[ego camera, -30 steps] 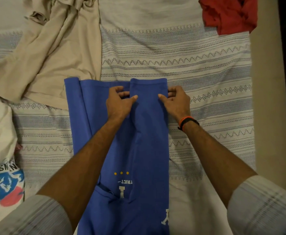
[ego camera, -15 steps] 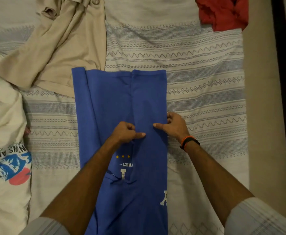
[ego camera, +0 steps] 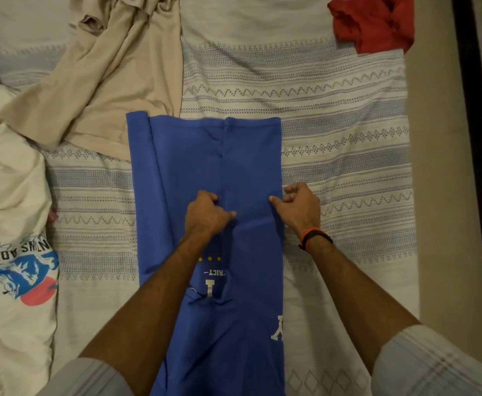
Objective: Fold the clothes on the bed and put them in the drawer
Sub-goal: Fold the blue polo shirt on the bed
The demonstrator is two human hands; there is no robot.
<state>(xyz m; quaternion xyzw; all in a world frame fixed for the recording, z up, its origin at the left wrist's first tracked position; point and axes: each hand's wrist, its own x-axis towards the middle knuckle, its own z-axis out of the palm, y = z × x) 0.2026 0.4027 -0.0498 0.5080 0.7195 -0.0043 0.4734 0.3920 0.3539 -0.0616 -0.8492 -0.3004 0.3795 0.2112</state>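
A blue t-shirt with white print lies lengthwise on the bed, its sides folded inward into a long strip. My left hand sits on the middle of the shirt, fingers curled, pinching the edge of the folded-over flap. My right hand is at the shirt's right edge, fingers curled, thumb pressing on the blue fabric and gripping that edge. An orange and black band circles my right wrist.
A beige garment lies crumpled at the upper left, touching the blue shirt's corner. A white printed t-shirt lies at the left. A red garment sits at the upper right. The patterned bedsheet ends at the right, beside a dark frame.
Both hands slid from the shirt's far edge down toward me to its middle, staying on the folded flap. The fingers have curled tighter on the fabric.
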